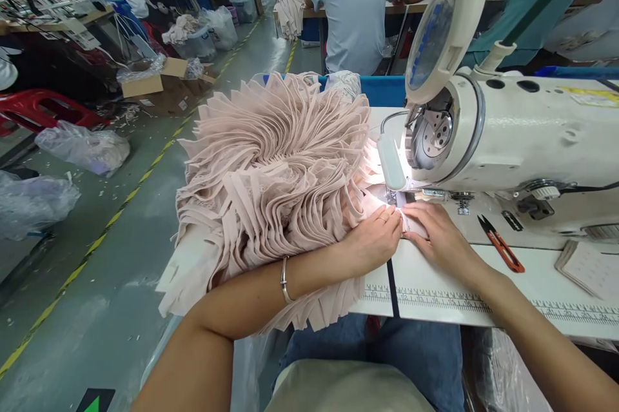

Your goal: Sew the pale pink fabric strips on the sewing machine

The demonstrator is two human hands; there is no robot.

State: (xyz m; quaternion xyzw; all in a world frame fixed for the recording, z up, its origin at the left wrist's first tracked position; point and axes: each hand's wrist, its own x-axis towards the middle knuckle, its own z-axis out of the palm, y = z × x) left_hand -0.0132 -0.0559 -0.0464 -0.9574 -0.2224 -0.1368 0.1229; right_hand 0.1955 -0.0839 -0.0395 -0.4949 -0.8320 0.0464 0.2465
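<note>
A big fanned pile of pale pink fabric strips [271, 173] lies on the left end of a white sewing table [435, 283]. My left hand [374, 238] rests on the pile's right edge, fingers pinching a small pink fabric piece [410, 222] under the lit needle area. My right hand [438, 235] presses flat on the same piece from the right. Both hands meet just in front of the presser foot [393, 196] of the white sewing machine [512, 135]. A silver bracelet circles my left wrist.
Orange-handled thread snips [500, 243] lie on the table right of my hands, with a small notepad [587, 267] further right. A printed ruler runs along the table's front edge. Co-workers sit at tables behind. Bags, boxes and a red stool line the aisle on the left.
</note>
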